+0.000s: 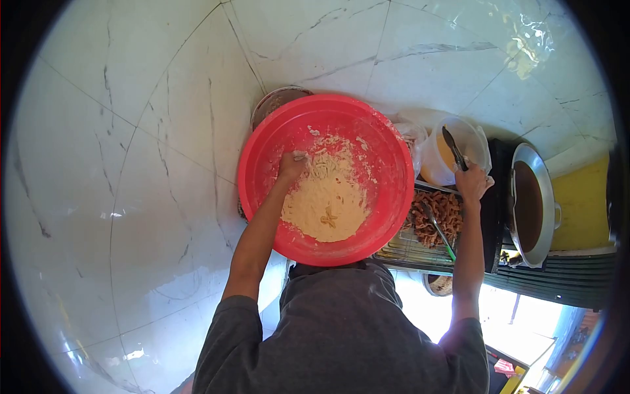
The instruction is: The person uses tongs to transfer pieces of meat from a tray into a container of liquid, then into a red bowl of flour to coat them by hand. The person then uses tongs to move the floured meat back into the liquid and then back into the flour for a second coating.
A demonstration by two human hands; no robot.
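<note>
Marbled tiles (177, 111) | red basin (387, 157) | left grip (293, 165) curled, contents unclear | right grip (472, 183) closed round utensil (453, 147)

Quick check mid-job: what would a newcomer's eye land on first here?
Most likely the big red basin in the centre, with pale powder spread inside and the left hand within its left side. Next, the right hand gripping a black utensil by the tub, right of the basin. Then the brown pieces below that hand's level, and the wide pan farther right.
</note>
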